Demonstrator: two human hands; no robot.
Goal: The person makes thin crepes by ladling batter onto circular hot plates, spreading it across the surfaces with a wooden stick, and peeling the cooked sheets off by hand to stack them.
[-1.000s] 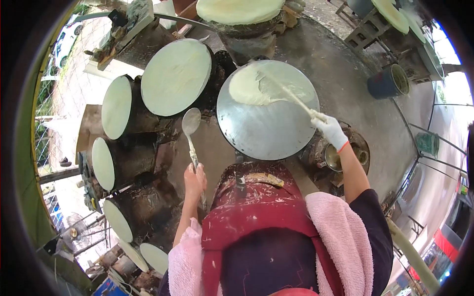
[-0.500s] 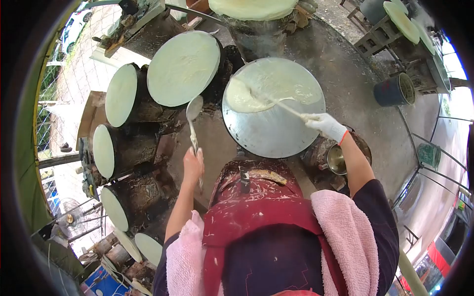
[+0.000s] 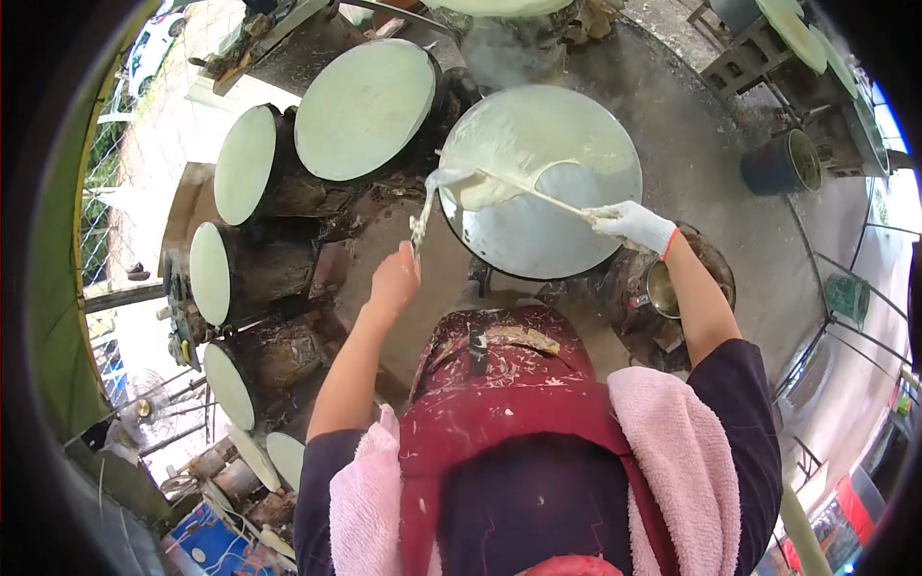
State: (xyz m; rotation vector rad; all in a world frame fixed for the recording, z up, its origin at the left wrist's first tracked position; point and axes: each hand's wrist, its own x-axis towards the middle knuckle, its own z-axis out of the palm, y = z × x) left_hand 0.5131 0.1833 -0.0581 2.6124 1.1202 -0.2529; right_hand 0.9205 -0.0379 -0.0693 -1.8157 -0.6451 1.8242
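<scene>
Griddle (image 3: 552,242) sits at your 12 o'clock: metal bare from roughly 4 to 8 o'clock, pale batter (image 3: 538,120) over the upper part. Left hand (image 3: 396,279) clenched round the ladle (image 3: 445,178), its bowl at the griddle's 9 o'clock rim. Gloved right hand (image 3: 634,228) grips the thin stick (image 3: 538,194) near 4 o'clock, far end between 9 and 10. Can't tell if ladle and stick touch.

Step looks like spreading. Hold the stick low and level, press lightly, sweep in 1 smooth arc along the rim; digging in would probably tear the layer. Give the ladle room so the 2 tools don't snag. Pull thick batter toward the bare side; aim for even thickness.
</scene>
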